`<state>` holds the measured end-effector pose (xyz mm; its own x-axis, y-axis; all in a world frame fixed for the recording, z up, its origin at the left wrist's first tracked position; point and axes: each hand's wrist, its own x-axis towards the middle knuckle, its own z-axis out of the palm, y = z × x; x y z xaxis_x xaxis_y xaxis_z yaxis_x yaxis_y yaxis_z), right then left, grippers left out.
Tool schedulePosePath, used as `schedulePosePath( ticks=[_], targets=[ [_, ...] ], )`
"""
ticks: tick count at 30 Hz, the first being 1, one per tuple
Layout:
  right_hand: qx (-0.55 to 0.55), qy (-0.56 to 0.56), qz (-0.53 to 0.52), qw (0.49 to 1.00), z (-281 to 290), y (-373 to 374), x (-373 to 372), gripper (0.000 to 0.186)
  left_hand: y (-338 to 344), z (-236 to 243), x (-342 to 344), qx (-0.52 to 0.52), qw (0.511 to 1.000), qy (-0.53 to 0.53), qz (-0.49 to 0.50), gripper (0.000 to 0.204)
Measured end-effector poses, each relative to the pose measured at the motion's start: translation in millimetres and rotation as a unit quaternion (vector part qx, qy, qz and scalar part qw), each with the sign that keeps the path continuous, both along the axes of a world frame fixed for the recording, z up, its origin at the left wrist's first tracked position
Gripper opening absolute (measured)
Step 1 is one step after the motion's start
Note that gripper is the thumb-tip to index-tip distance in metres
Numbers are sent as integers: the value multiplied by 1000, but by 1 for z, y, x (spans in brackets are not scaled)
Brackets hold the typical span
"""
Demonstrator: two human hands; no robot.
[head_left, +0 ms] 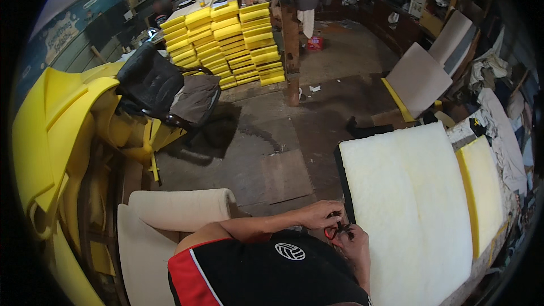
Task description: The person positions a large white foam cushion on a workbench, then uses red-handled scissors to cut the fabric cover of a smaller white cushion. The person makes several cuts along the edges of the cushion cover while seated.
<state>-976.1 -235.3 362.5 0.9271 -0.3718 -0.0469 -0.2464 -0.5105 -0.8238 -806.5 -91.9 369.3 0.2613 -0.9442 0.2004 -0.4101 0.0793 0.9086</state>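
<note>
Seen from above, a person in a black shirt with red and white trim (226, 275) works at the near edge of a table (481, 263); the left hand (320, 214) and the right hand (354, 246) meet over a small red-handled tool (334, 231), apparently scissors, at the corner of a white wadding-covered cushion (408, 204); both hands have fingers curled shut around the tool, though how each holds it is too small to make out; beside the cushion on the table lies a yellow foam slab (481, 190), with crumpled cloth (504, 130) heaped along the far side; to the person's left stands a cream upholstered piece (170, 215); beyond it, large curved yellow foam shapes (56, 130) crowd the left side, next to a black office chair (156, 88) draped with brown fabric; the concrete floor (272, 136) is dark and stained, with a flat board lying on it; farther off, a wooden post (291, 51) rises beside neat stacks of yellow foam blocks (226, 39); pale panels (419, 79) lean at the right, before cluttered shelves along the far wall.
</note>
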Motion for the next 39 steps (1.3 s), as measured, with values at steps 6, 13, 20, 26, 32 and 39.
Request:
schedulePosePath(
  ticks=[6,13,20,26,32,39],
  targets=[
    [48,-14,68,996,0,-30,-15,18,-9,23,-31,9,999,-1,41,11],
    [44,4,127,991,-10,-44,-18,19,-5,6,-52,44,993,-29,108,11],
    [33,-5,186,982,-13,-44,-1,21,7,4,-52,91,982,-12,163,10],
    [-22,27,252,967,5,-35,29,23,26,10,-33,165,974,-47,149,12],
    [-77,96,303,945,0,-8,75,27,60,-16,6,135,968,-165,132,14],
    [-76,127,306,940,-3,46,163,27,118,-36,90,136,976,-76,153,14]
  ],
)
